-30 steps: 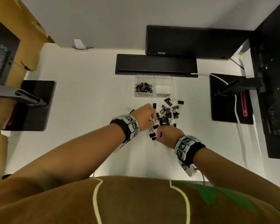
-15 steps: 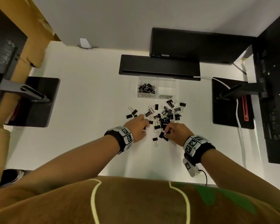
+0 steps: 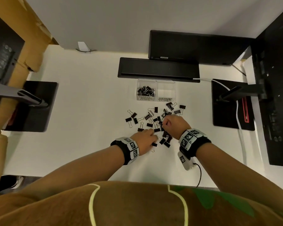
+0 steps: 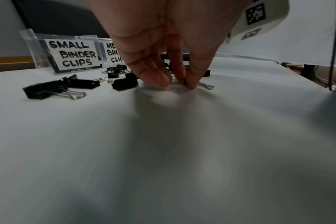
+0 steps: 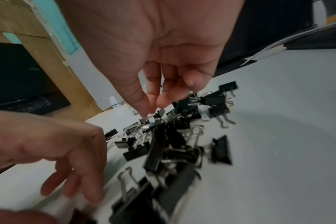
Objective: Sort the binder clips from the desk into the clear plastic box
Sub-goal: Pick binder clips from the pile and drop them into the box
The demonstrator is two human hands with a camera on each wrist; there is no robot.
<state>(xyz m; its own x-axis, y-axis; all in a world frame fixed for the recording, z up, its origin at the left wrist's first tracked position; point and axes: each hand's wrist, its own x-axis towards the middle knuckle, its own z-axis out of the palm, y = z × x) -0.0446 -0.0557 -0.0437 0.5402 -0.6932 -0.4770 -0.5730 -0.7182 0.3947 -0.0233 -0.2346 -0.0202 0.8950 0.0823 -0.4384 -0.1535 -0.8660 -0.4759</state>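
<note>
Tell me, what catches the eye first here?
A scatter of black binder clips lies mid-desk, with both hands picking at it: the left hand pinches one small clip; the right hand reaches in. Behind stands a clear plastic box: its left half holds clips, its right looks bare.

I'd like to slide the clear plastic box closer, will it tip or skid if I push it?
The clear plastic box will probably skid: it sits on a smooth white desk. It looks light, with only small clips in the left compartment. The load is lopsided, so it may swivel rather than tip.
</note>
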